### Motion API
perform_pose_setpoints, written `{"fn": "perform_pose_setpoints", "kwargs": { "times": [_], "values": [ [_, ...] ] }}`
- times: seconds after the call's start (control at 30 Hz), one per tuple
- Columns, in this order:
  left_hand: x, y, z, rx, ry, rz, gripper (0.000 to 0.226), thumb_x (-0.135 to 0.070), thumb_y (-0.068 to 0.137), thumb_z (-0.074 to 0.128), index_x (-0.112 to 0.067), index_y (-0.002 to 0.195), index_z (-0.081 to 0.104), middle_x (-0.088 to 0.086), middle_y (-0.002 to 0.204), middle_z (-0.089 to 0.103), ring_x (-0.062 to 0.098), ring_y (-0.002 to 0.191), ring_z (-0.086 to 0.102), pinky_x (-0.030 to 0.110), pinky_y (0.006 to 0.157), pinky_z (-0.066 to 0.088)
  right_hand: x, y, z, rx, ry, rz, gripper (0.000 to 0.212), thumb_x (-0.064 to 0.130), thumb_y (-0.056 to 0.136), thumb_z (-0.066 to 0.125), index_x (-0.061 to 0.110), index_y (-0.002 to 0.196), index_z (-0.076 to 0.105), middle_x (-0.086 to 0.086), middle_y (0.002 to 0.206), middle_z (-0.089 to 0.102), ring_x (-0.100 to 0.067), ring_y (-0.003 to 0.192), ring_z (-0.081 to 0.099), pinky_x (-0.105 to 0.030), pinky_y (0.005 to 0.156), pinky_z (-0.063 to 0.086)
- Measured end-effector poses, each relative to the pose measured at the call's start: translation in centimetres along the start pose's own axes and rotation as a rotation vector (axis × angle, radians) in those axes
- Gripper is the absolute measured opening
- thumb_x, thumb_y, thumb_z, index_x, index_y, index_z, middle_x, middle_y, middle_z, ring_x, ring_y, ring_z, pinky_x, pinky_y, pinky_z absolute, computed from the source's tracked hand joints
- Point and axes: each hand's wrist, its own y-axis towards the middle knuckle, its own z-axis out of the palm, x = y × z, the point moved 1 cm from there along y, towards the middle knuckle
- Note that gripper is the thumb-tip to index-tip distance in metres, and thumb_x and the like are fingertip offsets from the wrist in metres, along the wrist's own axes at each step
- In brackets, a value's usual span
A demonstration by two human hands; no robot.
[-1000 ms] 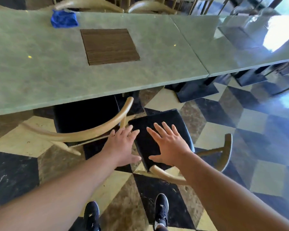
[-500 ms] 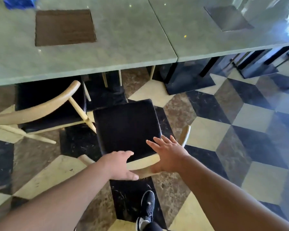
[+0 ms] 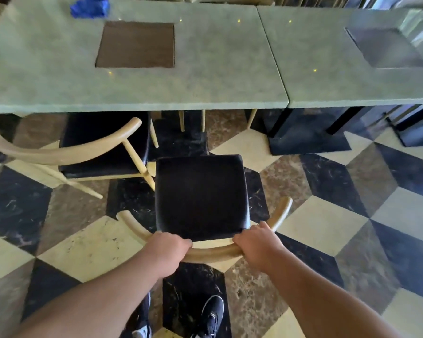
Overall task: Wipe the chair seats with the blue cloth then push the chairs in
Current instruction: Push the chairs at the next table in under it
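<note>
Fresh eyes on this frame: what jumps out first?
The left hand and right hand grip the curved wooden backrest of a black-seated chair, bottom centre, standing clear of the green table. The blue cloth lies at the table's far left; a second chair sits partly tucked under.

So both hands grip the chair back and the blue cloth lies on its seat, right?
Not quite. In the head view the blue cloth lies on the table, not the seat. The left hand and right hand do grip the chair back.
</note>
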Motion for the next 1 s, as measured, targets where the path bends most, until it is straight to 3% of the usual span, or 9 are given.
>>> {"fn": "perform_pose_setpoints", "kwargs": {
  "times": [0.13, 0.3, 0.5, 0.63, 0.73, 1.0],
  "values": [
    [1.9, 1.7, -4.6, -0.053, -0.039, 0.020, 0.029, -0.013, 0.091, 0.062, -0.033, 0.112, 0.061, -0.008, 0.090, 0.066, 0.023, 0.083, 0.066, 0.044, 0.083, 0.049, -2.7, 1.2, -3.1, -0.079, 0.051, 0.013, 0.020, 0.017, 0.090, 0.057, 0.033, 0.101, 0.056, 0.007, 0.095, 0.068, -0.023, 0.094, 0.061, -0.045, 0.095, 0.043],
    [3.7, 4.4, -9.0, -0.071, -0.015, 0.045, 0.029, -0.011, 0.088, 0.068, -0.033, 0.100, 0.054, -0.006, 0.088, 0.062, 0.024, 0.079, 0.061, 0.042, 0.082, 0.044, -5.5, 3.3, -5.8, -0.087, 0.103, 0.052, 0.020, 0.019, 0.087, 0.054, 0.037, 0.088, 0.046, 0.011, 0.085, 0.064, -0.020, 0.082, 0.058, -0.042, 0.087, 0.045],
    [7.5, 9.2, -12.9, -0.127, -0.021, 0.090, 0.025, -0.013, 0.090, 0.065, -0.032, 0.104, 0.059, -0.006, 0.087, 0.063, 0.023, 0.081, 0.063, 0.042, 0.078, 0.040, -8.3, 6.9, -10.0, -0.138, 0.086, 0.103, 0.012, 0.025, 0.089, 0.059, 0.036, 0.092, 0.055, 0.011, 0.082, 0.065, -0.017, 0.073, 0.053, -0.039, 0.081, 0.045],
    [9.4, 13.0, -14.1, -0.120, -0.021, 0.109, 0.027, -0.010, 0.089, 0.060, -0.033, 0.103, 0.058, -0.008, 0.080, 0.059, 0.020, 0.072, 0.058, 0.041, 0.076, 0.042, -10.6, 9.6, -12.3, -0.167, 0.126, 0.101, 0.013, 0.030, 0.090, 0.068, 0.038, 0.099, 0.062, 0.013, 0.083, 0.064, -0.014, 0.080, 0.055, -0.034, 0.078, 0.040],
    [10.4, 15.7, -15.2, -0.122, -0.001, 0.115, 0.026, -0.009, 0.089, 0.059, -0.032, 0.100, 0.055, -0.009, 0.074, 0.053, 0.019, 0.066, 0.053, 0.039, 0.070, 0.036, -12.4, 11.6, -13.2, -0.171, 0.126, 0.091, 0.016, 0.030, 0.091, 0.071, 0.038, 0.101, 0.063, 0.013, 0.086, 0.065, -0.014, 0.081, 0.056, -0.035, 0.080, 0.044],
    [11.5, 21.8, -17.7, -0.124, 0.021, 0.082, 0.026, -0.008, 0.089, 0.058, -0.032, 0.098, 0.056, -0.010, 0.073, 0.050, 0.021, 0.070, 0.055, 0.041, 0.074, 0.036, -17.5, 17.2, -13.9, -0.164, 0.105, 0.055, 0.016, 0.031, 0.090, 0.072, 0.037, 0.100, 0.062, 0.014, 0.082, 0.061, -0.014, 0.080, 0.055, -0.044, 0.090, 0.048]
  ]
}}
